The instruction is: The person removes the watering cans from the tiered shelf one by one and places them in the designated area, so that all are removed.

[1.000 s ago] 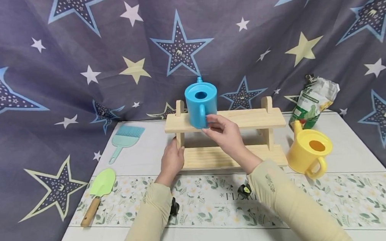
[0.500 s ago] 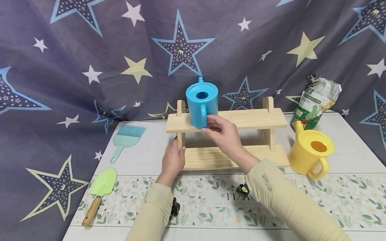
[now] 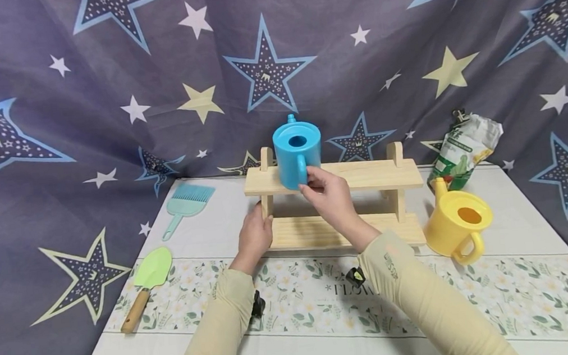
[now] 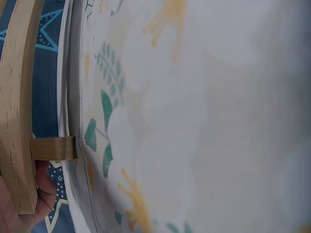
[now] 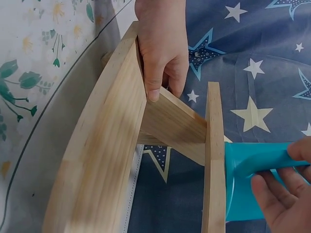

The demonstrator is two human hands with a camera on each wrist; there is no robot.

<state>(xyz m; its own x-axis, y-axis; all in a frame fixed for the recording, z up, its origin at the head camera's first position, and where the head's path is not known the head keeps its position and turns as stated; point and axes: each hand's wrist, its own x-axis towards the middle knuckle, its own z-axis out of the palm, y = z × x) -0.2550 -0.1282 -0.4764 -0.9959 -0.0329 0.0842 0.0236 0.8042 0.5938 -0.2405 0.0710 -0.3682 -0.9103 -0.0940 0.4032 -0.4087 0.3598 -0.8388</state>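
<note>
A blue watering can [image 3: 286,157] stands upright at the left end of the upper board of a two-tier wooden shelf [image 3: 372,175], spout toward the backdrop. My right hand [image 3: 334,198] pinches the can's handle; thumb and curled fingers show around the handle [image 5: 265,162] in the right wrist view. At the shelf's left end, my left hand [image 3: 255,235] grips the wooden frame by its upright [image 5: 177,128]. In the left wrist view, part of that hand [image 4: 44,194] curls around the wood's end.
To the right of the shelf stands a yellow watering can [image 3: 448,231], with a clipped green-and-white bag [image 3: 459,153] behind it. A teal brush [image 3: 185,203] and a green trowel [image 3: 152,268] lie on the left. A star-patterned cloth [image 3: 262,49] hangs behind the table.
The blue can has turned slightly on the board: its spout shifts left and its handle right, with my right hand following. The left hand stays on the shelf.
</note>
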